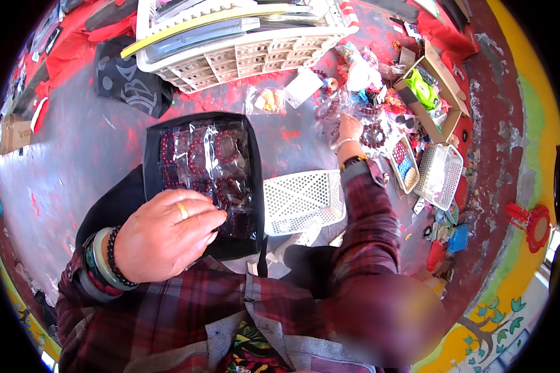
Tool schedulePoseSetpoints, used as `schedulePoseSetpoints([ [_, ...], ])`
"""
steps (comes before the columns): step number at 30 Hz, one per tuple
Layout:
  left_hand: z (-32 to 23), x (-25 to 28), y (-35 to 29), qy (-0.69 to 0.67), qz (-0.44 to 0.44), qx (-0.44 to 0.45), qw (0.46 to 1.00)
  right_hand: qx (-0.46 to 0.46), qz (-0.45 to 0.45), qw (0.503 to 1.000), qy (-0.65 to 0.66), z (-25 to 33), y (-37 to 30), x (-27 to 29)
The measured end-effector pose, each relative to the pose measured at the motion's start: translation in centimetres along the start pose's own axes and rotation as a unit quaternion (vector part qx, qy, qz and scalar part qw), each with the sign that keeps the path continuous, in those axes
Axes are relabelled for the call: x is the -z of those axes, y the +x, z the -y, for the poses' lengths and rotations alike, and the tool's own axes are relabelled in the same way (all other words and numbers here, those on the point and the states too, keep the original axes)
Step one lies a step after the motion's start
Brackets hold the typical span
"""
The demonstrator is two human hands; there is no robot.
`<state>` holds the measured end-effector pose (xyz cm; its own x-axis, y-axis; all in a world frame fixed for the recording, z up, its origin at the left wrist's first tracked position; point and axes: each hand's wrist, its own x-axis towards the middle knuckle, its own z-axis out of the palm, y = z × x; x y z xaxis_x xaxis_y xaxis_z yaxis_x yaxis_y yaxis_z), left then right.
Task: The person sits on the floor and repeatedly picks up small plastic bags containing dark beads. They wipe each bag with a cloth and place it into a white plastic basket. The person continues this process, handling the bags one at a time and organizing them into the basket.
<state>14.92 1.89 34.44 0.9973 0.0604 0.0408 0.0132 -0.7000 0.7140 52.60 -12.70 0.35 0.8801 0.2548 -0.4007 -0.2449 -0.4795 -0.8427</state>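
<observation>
My left hand point(167, 236) is held over the near side of a black open box point(257, 180), its fingers bent and pressed together. Whether anything is between those fingertips is hidden. Inside the box lie several clear bags of dark red bead bracelets point(208, 152). My right hand point(350, 129) reaches out to the far right, fingers closed and pointing down among clear plastic bags with dark beads. What it grips, if anything, is too small to tell. A dark bead bracelet point(374, 133) lies just right of that hand. Between my arms stands a white perforated basket point(302, 202).
A cream plastic crate point(230, 62) of flat items stands at the back. To the right are a cardboard box point(448, 127), a small basket point(457, 171) and a narrower basket point(399, 166). A black printed bag point(134, 81) lies back left. Near the crate is a white card point(303, 87).
</observation>
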Motion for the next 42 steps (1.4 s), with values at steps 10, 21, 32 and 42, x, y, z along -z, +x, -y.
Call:
schedulePoseSetpoints([
  [10, -0.9, -1.7, -0.1, 0.011, 0.003, -0.066, 0.998, -0.157, 0.232, 0.96, -0.019, 4.1, -19.5, 14.8],
  [21, -0.6, -1.7, 0.9, 0.015, 0.039, -0.022, 0.999, 0.261, 0.258, 0.796, -0.482, -1.1, -2.7, 3.5],
  [32, 2.8, 0.1, 3.6, 0.022, 0.076, 0.032, 0.996, -0.048, 0.108, 0.946, 0.303, -2.8, 7.8, -11.7],
  [42, 4.0, 0.8, 4.6, 0.009, 0.072, 0.029, 0.997, 0.19, 0.01, 0.876, -0.443, 0.3, 5.8, -12.5],
])
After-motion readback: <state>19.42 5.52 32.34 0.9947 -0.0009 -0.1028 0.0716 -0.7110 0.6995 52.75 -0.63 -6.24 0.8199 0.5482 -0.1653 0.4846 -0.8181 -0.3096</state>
